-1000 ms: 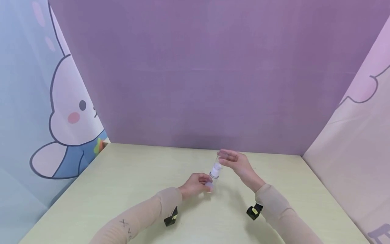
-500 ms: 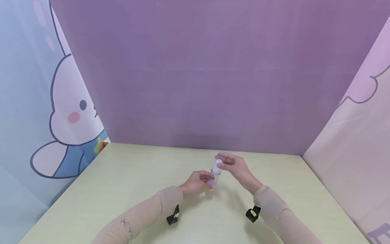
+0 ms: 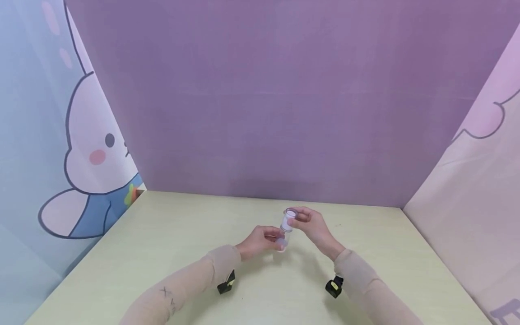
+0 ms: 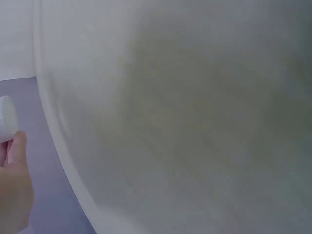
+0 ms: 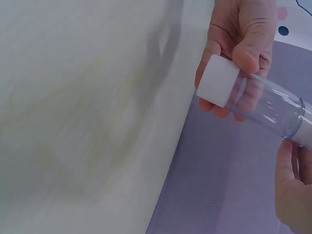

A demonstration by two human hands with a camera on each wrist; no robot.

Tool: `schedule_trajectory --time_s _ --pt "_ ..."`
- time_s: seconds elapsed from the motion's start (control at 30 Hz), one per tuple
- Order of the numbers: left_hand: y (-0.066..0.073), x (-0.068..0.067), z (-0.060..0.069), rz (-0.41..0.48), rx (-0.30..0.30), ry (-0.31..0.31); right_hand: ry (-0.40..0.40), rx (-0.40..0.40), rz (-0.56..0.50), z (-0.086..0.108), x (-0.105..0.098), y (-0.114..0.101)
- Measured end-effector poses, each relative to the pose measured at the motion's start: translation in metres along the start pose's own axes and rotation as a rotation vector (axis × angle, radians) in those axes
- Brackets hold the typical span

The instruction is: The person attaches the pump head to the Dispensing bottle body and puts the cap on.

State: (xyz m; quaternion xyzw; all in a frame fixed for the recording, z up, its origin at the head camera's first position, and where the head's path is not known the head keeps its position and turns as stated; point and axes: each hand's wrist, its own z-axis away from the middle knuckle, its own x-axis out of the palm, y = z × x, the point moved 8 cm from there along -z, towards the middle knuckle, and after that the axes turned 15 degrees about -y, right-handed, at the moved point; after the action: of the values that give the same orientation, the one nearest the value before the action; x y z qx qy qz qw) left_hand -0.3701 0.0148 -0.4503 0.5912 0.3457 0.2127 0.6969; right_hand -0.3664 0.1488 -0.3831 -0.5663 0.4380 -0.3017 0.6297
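Note:
A clear cylindrical bottle (image 5: pixel 273 105) is held off the table between both hands, tilted in the head view. Its lower end is a white base (image 5: pixel 218 80); a white upper part (image 3: pixel 286 222) sits above a ring, with a clear rim round its top. My left hand (image 3: pixel 260 240) grips the lower end, thumb on the near side and fingers behind. My right hand (image 3: pixel 312 227) pinches the white upper part between thumb and fingers. In the left wrist view only the white end (image 4: pixel 7 118) and part of a hand show at the left edge.
A pale yellow-green table (image 3: pixel 195 216) lies under the hands. Behind it stands a purple backdrop (image 3: pixel 260 104). A rabbit-printed cloth (image 3: pixel 97 158) hangs on the left, a pale pink cloth (image 3: pixel 479 194) on the right. Both wrists wear black cameras (image 3: pixel 335 286).
My right hand has moved down and slightly left, from the clear top to the white upper part. The clear top now sits lower round that part. The left hand has risen slightly.

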Motion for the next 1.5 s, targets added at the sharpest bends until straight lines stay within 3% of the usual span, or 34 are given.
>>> schedule_trajectory --time_s 0.27,0.7,1.07,1.37,1.5 --pt "-0.009 -0.004 -0.006 0.006 -0.010 -0.005 -0.045 -0.032 0.067 -0.001 0.001 0.002" --pt "-0.003 -0.008 -0.010 -0.009 -0.020 0.024 0.002 -0.044 0.089 -0.004 -0.006 0.001" --pt "-0.005 -0.007 -0.004 -0.043 -0.012 0.031 0.027 -0.028 0.109 -0.003 -0.001 0.008" --pt "-0.009 -0.010 -0.019 -0.091 -0.028 0.047 -0.001 -0.036 0.141 -0.007 -0.005 0.004" --pt "-0.012 -0.007 -0.023 -0.106 -0.065 0.045 -0.006 -0.026 0.139 -0.007 -0.008 0.010"
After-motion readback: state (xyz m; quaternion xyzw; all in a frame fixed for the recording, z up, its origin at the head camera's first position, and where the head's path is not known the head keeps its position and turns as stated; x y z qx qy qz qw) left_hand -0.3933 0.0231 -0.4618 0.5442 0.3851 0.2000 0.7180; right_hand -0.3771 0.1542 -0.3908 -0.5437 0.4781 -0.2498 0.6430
